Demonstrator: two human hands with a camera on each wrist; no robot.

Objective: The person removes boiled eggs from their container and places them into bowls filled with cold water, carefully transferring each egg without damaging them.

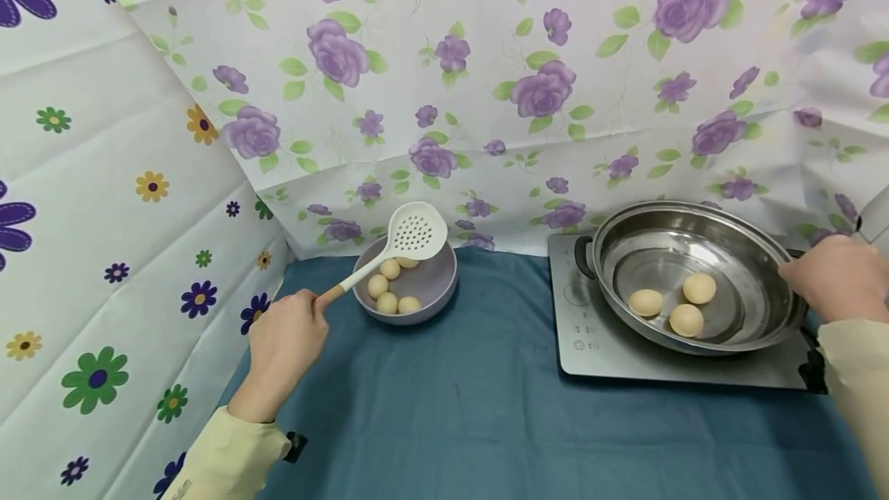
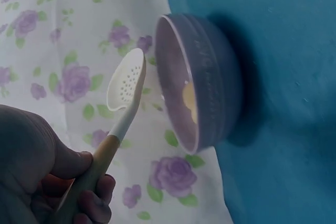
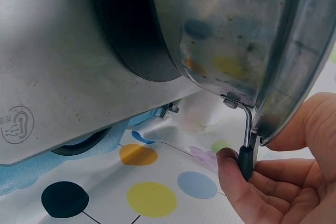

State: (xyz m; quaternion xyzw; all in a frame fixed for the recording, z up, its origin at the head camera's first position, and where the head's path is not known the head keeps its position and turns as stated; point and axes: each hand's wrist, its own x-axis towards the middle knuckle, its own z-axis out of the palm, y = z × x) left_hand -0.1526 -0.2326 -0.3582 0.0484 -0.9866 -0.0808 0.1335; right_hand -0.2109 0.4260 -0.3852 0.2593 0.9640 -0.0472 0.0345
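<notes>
Head: above the bowl (image 1: pixel 443 284) by the desk (image 1: pixel 472 407)'s far left corner, the left hand (image 1: pixel 288 342)'s fingers clamp a slotted spoon (image 1: pixel 419 231), probably light and stiff, its perforated head white; a shiny pan (image 1: pixel 642 265) sits near the far right corner. Left wrist: the tan grip (image 2: pixel 101 161) seems the best hold. Right wrist: the right hand (image 3: pixel 291 169)'s fingers curl round the dark handle (image 3: pixel 246 161).

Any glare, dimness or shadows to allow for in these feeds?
Head: pale highlights inside the round silver metal pan; left wrist: dimmer, the left hand shaded, a dark shadow on the blue cloth beside the round purple-grey bowl; right wrist: blurred reflections on the pan's outer wall, a near-black band between it and the flat silver cooktop.
</notes>
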